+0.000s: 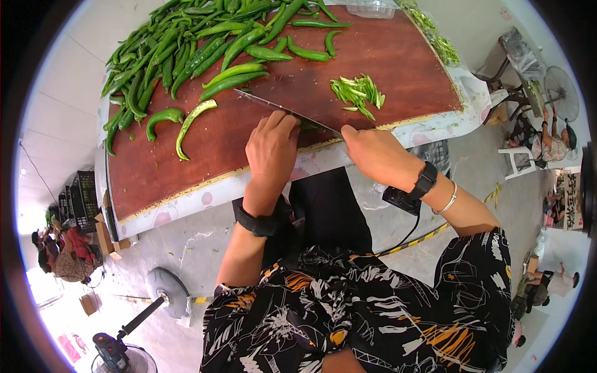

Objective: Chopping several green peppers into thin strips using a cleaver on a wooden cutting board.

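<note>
My right hand (pixel 378 154) is closed around the handle of a long kitchen knife (pixel 283 108), whose blade slants away to the left over the brown board (pixel 236 140). My left hand (pixel 272 146) rests at the board's near edge with its fingers curled down beside the blade. A bit of green pepper (pixel 306 125) shows by its fingertips, mostly covered by hand and blade. Right of the knife lies a small heap of sliced green pepper (pixel 357 94). Whole long green peppers (pixel 205 59) are piled at the far left, and a pale curved one (pixel 193 127) lies nearer.
A clear plastic box (pixel 371 9) stands at the far edge, with more cut peppers (pixel 438 40) beyond the board's right side. A fan (pixel 168 292) stands on the floor to the lower left. Other people (pixel 550 146) sit at the right and left.
</note>
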The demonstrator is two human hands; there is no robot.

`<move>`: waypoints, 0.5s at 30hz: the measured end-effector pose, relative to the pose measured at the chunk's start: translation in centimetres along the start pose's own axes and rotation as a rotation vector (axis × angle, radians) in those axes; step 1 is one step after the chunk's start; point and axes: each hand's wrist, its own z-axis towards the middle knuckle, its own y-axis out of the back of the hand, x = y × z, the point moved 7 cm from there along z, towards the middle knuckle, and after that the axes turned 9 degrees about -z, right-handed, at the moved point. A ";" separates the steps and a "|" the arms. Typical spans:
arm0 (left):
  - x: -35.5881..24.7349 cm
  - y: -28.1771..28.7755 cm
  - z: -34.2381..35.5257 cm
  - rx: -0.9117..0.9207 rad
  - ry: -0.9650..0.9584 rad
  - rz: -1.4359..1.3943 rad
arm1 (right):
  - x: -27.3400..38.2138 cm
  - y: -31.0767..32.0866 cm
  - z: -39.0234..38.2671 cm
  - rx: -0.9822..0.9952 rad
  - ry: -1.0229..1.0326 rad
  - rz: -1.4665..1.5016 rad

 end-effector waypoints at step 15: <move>-0.3 0.4 -0.5 -0.077 -0.038 -0.047 | -0.5 0.7 0.3 -0.051 -0.042 0.026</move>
